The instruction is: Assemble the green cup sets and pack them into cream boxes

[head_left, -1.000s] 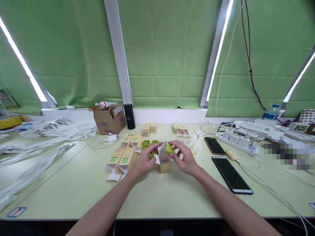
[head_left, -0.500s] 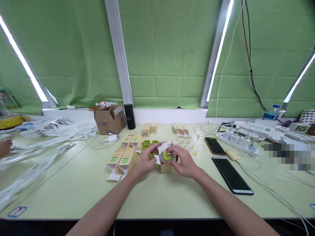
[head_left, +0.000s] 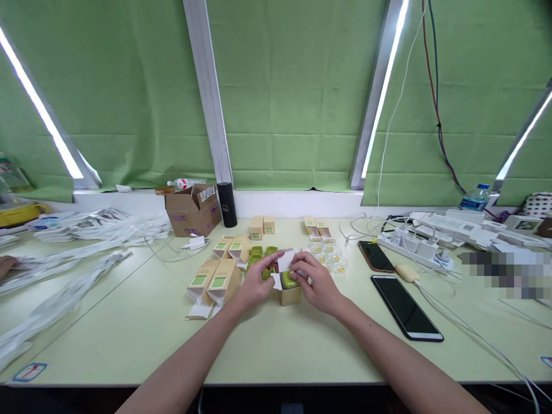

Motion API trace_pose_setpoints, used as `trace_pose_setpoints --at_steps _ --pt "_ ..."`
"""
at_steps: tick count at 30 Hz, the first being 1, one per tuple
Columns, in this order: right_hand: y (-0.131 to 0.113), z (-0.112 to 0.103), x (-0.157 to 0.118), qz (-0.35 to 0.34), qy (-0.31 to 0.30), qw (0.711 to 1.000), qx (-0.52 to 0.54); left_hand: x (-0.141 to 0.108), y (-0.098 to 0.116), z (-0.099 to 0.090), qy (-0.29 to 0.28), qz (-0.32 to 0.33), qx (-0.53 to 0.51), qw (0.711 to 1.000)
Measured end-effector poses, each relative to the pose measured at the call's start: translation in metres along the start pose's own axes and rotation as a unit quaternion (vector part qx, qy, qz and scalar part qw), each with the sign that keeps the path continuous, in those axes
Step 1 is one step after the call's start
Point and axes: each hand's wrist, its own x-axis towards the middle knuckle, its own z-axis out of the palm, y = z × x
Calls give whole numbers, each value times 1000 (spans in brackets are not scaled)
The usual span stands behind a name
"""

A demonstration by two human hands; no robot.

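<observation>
A small kraft cardboard box (head_left: 290, 296) stands upright in front of me with its white-lined flaps raised. My left hand (head_left: 255, 282) is closed on the flap at the box's left side. A green-topped square container (head_left: 288, 280) sits in the box's mouth, its lower part hidden by the box walls. The fingers of my right hand (head_left: 319, 283) are closed on its top from the right. Partly behind my left hand are several green square pieces (head_left: 257, 252). Clear cups with yellow centres (head_left: 338, 263) lie beyond my right hand.
Kraft boxes with green windows (head_left: 221, 280) stand left. Further back are small boxes (head_left: 256, 226), a carton (head_left: 193, 211) and a black cylinder (head_left: 227, 204). Phones (head_left: 407, 307) and cables lie right. Another person's hand (head_left: 6, 265) is by white strips at far left.
The green-topped container has gone down into the small box, with my right hand now over its top. My left hand stays at the flap. The other person's hand has shifted slightly.
</observation>
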Motion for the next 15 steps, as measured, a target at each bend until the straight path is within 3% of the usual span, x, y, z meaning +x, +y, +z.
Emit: trace_pose_setpoints --at_steps 15 --pt "3 8 2 107 13 994 -3 1 -3 0 -4 6 18 1000"
